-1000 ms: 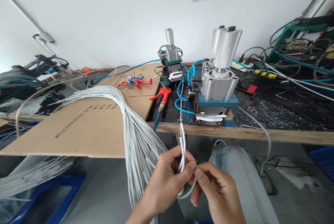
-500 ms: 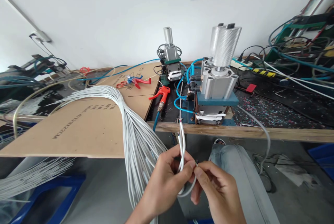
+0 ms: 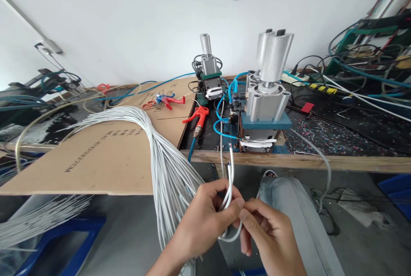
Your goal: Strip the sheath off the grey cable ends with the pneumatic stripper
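Note:
Low in the middle of the view, my left hand [image 3: 205, 220] is closed round a few thin white cables [image 3: 230, 177]. Their free ends stick up toward the bench edge and show small coloured cores. My right hand [image 3: 268, 233] pinches the same cables just below my left thumb, and a loop of cable hangs between the two hands. A thick bundle of white cables [image 3: 160, 147] drapes from the cardboard sheet over the bench edge and runs down past my left wrist. Straight ahead on the bench stands a pneumatic press [image 3: 266, 109] with a ribbed metal cylinder.
A cardboard sheet [image 3: 96, 156] covers the left of the wooden bench [image 3: 321, 162]. A smaller pneumatic unit [image 3: 208, 79], a red air gun [image 3: 197, 117] and red and blue tools [image 3: 165, 101] lie behind. Tangled cables fill the right. My knee [image 3: 289, 199] is under the bench.
The cable ends in my left hand have tilted slightly right and risen toward the press. My hands stay together on the cables; the view shifted slightly.

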`<act>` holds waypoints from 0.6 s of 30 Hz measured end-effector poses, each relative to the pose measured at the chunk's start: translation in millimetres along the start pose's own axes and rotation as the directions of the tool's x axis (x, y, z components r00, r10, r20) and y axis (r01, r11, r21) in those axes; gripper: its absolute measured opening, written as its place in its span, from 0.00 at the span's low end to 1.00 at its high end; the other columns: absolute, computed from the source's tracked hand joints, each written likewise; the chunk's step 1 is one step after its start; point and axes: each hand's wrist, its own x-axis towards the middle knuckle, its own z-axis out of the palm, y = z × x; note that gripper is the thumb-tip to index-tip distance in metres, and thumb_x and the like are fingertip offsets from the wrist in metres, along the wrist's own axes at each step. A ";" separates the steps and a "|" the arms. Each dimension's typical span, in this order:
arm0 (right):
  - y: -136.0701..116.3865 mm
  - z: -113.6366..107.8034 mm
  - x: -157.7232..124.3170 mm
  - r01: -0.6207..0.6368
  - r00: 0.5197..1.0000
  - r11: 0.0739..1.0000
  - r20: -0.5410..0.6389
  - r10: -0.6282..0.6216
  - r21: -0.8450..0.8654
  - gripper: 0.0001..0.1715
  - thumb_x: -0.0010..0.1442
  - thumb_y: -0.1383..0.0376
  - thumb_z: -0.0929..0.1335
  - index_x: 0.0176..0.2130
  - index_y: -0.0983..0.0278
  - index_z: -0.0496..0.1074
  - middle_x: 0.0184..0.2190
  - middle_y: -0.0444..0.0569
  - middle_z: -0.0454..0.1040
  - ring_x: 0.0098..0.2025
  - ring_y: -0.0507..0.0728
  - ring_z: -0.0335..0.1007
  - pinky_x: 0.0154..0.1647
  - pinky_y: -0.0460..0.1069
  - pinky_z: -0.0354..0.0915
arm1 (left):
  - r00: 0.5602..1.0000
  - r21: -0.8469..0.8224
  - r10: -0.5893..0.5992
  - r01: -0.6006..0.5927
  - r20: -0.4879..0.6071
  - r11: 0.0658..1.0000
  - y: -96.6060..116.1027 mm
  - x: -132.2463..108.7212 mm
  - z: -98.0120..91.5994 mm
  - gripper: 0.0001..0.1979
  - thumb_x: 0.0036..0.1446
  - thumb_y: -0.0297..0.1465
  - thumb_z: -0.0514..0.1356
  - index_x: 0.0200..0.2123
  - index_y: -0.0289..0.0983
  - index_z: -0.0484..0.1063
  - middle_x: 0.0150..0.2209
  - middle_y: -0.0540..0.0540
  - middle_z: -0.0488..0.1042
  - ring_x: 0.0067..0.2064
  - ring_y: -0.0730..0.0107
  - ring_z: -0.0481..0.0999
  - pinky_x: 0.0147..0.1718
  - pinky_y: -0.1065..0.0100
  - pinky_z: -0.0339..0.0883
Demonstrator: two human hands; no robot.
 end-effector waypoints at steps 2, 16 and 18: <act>0.1 -4.2 0.4 -0.004 1.000 1.000 0.025 0.005 -0.027 0.28 0.59 0.44 0.74 0.28 0.66 0.75 0.15 0.43 0.66 0.17 0.47 0.60 0.21 0.42 0.57 | 0.999 0.038 -0.001 -0.001 0.046 0.999 2.7 1.4 -2.2 0.12 0.63 0.38 0.62 0.31 0.37 0.70 0.23 0.52 0.69 0.26 0.73 0.62 0.27 0.69 0.55; -2.2 -5.0 3.8 -0.015 1.000 1.000 -0.008 0.015 0.010 0.29 0.58 0.43 0.75 0.27 0.66 0.76 0.15 0.44 0.68 0.17 0.47 0.61 0.21 0.41 0.58 | 1.000 0.076 0.008 -0.010 0.026 0.997 1.9 1.3 -0.3 0.15 0.66 0.43 0.61 0.36 0.37 0.73 0.27 0.49 0.73 0.29 0.71 0.69 0.31 0.68 0.61; -0.1 -6.3 5.4 -0.019 1.000 1.000 0.003 0.019 0.018 0.29 0.58 0.43 0.75 0.27 0.67 0.76 0.15 0.44 0.67 0.17 0.47 0.61 0.20 0.41 0.58 | 0.999 0.070 -0.009 0.006 0.031 0.998 2.9 3.6 -2.1 0.13 0.64 0.42 0.63 0.35 0.37 0.73 0.26 0.50 0.73 0.29 0.71 0.68 0.30 0.69 0.60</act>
